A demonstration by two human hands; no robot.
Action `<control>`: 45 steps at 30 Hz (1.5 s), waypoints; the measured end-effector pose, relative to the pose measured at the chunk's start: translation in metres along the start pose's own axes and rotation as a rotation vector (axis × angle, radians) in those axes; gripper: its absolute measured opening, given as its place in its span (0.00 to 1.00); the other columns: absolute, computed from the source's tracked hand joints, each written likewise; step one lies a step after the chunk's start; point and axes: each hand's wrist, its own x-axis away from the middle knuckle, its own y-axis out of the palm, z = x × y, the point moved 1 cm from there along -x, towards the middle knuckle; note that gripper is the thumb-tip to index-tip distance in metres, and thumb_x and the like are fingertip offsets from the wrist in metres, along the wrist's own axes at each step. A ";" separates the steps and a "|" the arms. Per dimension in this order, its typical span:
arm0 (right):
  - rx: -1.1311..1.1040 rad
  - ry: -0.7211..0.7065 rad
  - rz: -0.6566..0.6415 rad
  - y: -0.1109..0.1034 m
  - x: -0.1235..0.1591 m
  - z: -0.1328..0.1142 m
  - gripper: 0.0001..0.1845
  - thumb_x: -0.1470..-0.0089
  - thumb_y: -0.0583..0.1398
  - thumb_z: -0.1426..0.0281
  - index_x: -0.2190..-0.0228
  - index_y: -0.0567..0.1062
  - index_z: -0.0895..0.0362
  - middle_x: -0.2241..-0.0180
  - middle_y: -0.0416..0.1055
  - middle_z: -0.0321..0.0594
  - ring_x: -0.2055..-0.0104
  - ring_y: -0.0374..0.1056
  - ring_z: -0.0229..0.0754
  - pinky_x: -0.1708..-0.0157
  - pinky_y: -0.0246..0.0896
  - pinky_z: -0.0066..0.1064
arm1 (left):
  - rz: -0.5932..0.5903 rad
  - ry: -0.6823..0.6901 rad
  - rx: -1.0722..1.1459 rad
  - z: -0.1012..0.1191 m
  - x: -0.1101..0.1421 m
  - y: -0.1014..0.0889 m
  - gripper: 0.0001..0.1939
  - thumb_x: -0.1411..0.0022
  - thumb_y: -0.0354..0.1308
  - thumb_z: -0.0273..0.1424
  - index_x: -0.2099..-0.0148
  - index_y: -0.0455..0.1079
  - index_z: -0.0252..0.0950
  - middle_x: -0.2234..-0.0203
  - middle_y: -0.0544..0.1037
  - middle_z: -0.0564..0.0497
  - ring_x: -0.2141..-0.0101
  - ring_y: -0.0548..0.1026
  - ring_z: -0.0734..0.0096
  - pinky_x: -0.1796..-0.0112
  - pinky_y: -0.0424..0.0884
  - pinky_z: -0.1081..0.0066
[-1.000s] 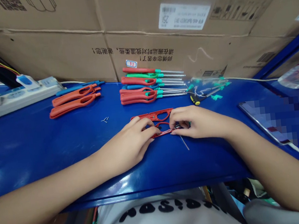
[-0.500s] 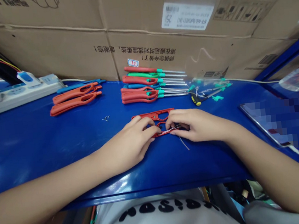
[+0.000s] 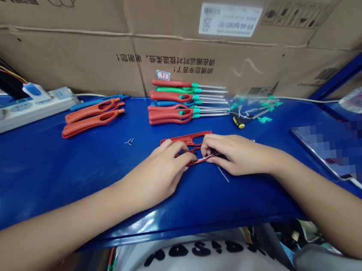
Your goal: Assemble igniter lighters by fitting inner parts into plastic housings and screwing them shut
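Observation:
My left hand (image 3: 166, 167) is closed around the left end of a red lighter handle half (image 3: 199, 162), resting low over the table. My right hand (image 3: 234, 152) pinches at the right end of that same half, on thin wires that run along it. A dark part shows by the right fingers, but its shape is mostly covered. One loose grey wire (image 3: 223, 174) trails below the right hand onto the table. Just behind the fingers lies a second red handle half (image 3: 186, 139), its inside facing up. A small light tip (image 3: 253, 140) pokes out behind my right wrist.
Several assembled lighters (image 3: 175, 114) with metal tubes lie at the back. Orange handles (image 3: 91, 122) sit left, near a power strip (image 3: 23, 110). Small screws (image 3: 129, 142), a yellow-black tool (image 3: 239, 121), green pieces (image 3: 265, 119) and a phone (image 3: 321, 151) are also on the table.
My right hand has shifted very slightly downward, and the light tip behind its wrist now shows. Both hands keep their grips; the whole view has moved a little.

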 end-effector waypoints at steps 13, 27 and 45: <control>-0.109 -0.014 0.028 -0.002 -0.002 0.001 0.04 0.37 0.57 0.70 0.63 0.71 0.56 0.62 0.72 0.40 0.65 0.65 0.39 0.65 0.57 0.30 | -0.012 0.007 -0.036 0.001 -0.001 -0.001 0.15 0.28 0.48 0.25 0.45 0.71 0.36 0.53 0.72 0.42 0.51 0.68 0.56 0.49 0.69 0.54; -0.235 0.043 0.115 -0.001 -0.004 0.004 0.04 0.41 0.60 0.72 0.68 0.74 0.58 0.73 0.69 0.34 0.75 0.59 0.34 0.73 0.55 0.27 | -0.044 0.021 -0.102 0.003 -0.001 -0.005 0.16 0.29 0.48 0.23 0.45 0.72 0.36 0.53 0.74 0.43 0.52 0.70 0.58 0.51 0.70 0.57; -0.324 0.116 0.074 -0.003 -0.002 0.007 0.06 0.44 0.60 0.74 0.63 0.75 0.57 0.71 0.72 0.36 0.74 0.63 0.35 0.73 0.60 0.27 | -0.020 0.056 -0.217 0.004 0.003 -0.004 0.17 0.30 0.50 0.24 0.45 0.74 0.39 0.46 0.74 0.44 0.48 0.71 0.54 0.50 0.72 0.56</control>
